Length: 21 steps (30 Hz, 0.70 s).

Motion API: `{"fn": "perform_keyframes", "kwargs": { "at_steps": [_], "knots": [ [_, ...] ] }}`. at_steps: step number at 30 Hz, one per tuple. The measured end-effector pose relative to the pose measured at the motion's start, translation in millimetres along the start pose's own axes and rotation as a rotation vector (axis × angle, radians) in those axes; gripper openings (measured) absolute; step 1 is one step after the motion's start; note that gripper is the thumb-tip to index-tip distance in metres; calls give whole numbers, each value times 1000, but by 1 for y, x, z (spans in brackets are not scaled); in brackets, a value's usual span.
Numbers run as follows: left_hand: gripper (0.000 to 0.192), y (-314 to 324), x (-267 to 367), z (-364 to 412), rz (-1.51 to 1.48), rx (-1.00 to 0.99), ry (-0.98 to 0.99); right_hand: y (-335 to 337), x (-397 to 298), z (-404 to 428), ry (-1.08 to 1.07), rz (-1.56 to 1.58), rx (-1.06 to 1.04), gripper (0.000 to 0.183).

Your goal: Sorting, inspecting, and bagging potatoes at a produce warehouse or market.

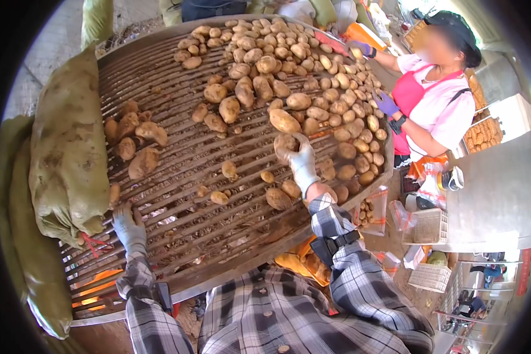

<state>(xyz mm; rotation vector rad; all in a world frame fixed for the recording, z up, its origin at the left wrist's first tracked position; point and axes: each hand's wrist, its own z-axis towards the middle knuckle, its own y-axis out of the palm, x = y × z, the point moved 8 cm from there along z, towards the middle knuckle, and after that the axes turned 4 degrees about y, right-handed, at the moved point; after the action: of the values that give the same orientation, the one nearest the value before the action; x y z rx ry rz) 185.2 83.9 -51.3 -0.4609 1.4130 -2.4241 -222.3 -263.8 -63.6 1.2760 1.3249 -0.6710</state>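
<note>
A slatted sorting table (181,146) spreads before me, with many potatoes (265,64) heaped at its far and right side. My right hand (303,159), in a light glove, is closed around a potato (286,147) over the slats, beside a large potato (284,121). My left hand (129,225), gloved too, rests on the slats at the near left with its fingers spread; nothing shows in it. Just beyond it lies a small potato (114,194) against a full green sack (68,146). Dirty, odd-shaped potatoes (144,163) sit in a group right of the sack.
A co-worker (433,88) in a pink apron and purple gloves stands at the right rim, both hands at the potatoes. More green sacks (40,274) lie at the left. Plastic crates (425,226) and filled bags (371,212) stand on the floor at right.
</note>
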Motion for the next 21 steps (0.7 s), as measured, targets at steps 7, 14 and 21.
{"fn": "perform_keyframes", "kwargs": {
  "at_steps": [7,14,21],
  "knots": [
    [29,-1,1,-1,52,-36,-49,-10,-17,3,82,-521,-262,42],
    [29,-12,10,4,14,9,-44,28,-61,59,-683,-1534,143,63],
    [28,-16,8,2,-71,-14,-49,17,-41,78,-329,-1246,240,64]
  ]
}}
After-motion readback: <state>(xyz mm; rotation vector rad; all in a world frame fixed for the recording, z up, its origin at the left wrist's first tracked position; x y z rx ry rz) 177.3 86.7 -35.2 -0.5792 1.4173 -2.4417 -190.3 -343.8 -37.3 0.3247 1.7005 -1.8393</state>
